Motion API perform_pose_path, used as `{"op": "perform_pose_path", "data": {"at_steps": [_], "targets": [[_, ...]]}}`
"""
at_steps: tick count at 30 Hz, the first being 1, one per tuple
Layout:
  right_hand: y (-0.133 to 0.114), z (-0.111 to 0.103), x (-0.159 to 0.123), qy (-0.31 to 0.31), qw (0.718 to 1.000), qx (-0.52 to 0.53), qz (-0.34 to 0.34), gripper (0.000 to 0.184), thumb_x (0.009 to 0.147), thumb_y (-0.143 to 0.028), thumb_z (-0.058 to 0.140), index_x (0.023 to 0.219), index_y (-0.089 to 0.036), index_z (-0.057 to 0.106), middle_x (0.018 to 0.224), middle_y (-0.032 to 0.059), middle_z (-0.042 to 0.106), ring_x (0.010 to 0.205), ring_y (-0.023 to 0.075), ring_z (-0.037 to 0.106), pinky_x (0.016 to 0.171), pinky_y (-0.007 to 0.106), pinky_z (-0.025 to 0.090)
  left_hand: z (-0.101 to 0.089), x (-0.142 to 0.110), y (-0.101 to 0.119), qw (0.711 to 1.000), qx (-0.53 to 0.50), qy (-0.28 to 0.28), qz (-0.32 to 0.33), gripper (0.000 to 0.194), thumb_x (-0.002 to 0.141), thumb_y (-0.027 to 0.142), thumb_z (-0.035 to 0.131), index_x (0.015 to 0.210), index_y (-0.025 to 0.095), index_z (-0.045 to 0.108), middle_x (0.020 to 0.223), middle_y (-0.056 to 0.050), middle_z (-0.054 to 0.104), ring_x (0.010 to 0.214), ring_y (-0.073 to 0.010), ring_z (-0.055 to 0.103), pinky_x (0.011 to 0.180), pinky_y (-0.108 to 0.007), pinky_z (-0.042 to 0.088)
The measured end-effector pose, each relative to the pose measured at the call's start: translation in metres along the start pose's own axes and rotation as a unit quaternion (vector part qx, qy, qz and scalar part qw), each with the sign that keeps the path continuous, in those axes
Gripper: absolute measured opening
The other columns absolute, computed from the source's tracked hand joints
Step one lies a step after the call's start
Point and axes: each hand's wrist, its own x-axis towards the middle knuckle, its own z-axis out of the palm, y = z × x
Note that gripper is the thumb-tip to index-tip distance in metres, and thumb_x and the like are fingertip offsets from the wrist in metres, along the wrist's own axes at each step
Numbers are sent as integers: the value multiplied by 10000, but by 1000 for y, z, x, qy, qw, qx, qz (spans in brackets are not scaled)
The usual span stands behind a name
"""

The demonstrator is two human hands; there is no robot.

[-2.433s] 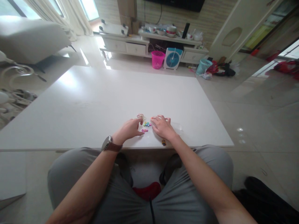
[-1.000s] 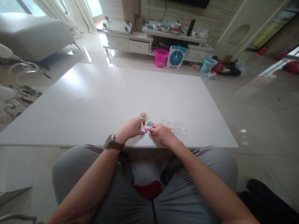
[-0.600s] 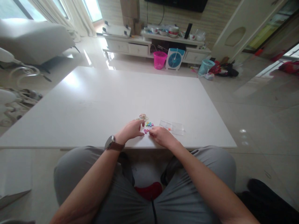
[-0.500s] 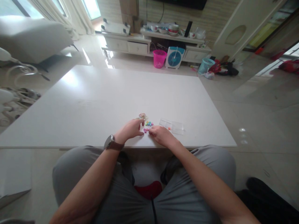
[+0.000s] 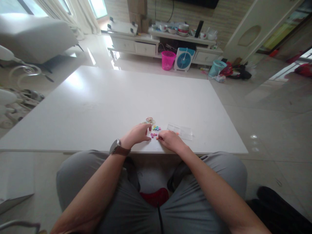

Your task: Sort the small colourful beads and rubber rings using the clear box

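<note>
Over on the left, a long grey sofa (image 5: pixel 36 35) is on the shiny floor. Next comes a big white table with a smooth, flat top (image 5: pixel 109 97). Near its front edge, a round watch with a brown strap (image 5: pixel 118 148) is on the left wrist. The left hand (image 5: pixel 136 134) is bent, and its thumb and pointing finger are apart, with a gap between them. Just past its fingers is a heap of thin, pale, loopy bands (image 5: pixel 149 120). Closer to the person, little shiny pink and purple pieces (image 5: pixel 153 135) lie by the gap. Little shiny green and blue pieces (image 5: pixel 156 128) sit just behind them. Then comes a small orange piece (image 5: pixel 157 138), touching the tips of the right hand (image 5: pixel 171 140). Those fingers are curled close together, but I cannot tell if they are squeezing it. Beside that hand, a flat, clear plastic box (image 5: pixel 187 133) lies on the table, and a bit of orange (image 5: pixel 177 133) shows at it. Far behind are a bright pink basket with holes (image 5: pixel 168 60), a blue and white fan (image 5: pixel 184 59) and a pale blue basket (image 5: pixel 216 68).
</note>
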Motion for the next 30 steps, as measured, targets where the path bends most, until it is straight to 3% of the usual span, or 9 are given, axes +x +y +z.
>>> {"op": "perform_pose_path", "data": {"at_steps": [15,19,22,25,30], "targets": [[-5,13,9,17,1000,-21,9,249,1036,-306,510,928,-184,698,995,85,719,913,192,656,772,265,427,7,5,-8,1000,8,2,8,263,714,134,729,956,194,646,772,4,661,708,-172,590,641,-273,389],[-2,10,10,47,999,-19,-7,247,1034,-324,521,919,-181,686,982,74,695,904,187,626,764,270,422,7,5,-8,1000,13,1,7,256,712,149,733,948,195,646,768,5,668,699,-172,594,639,-276,394],[6,2,11,98,995,-25,-26,173,1005,-293,568,958,-171,681,982,76,672,967,207,584,841,292,424,6,4,-8,1000,15,1,9,250,715,153,729,947,197,647,770,5,670,696,-168,594,640,-271,394],[15,-6,11,141,989,-44,-11,144,982,-255,586,1012,-165,693,1031,92,662,1039,235,536,922,336,408,6,4,-7,1000,18,3,5,266,714,157,723,966,199,650,781,1,671,689,-169,589,631,-272,386],[19,-3,12,133,989,-57,7,206,987,-293,577,1099,-194,719,1219,106,630,1157,264,477,942,388,394,2,2,-3,1000,20,2,1,255,719,154,722,961,195,654,773,-2,673,697,-177,595,644,-277,395]]}}
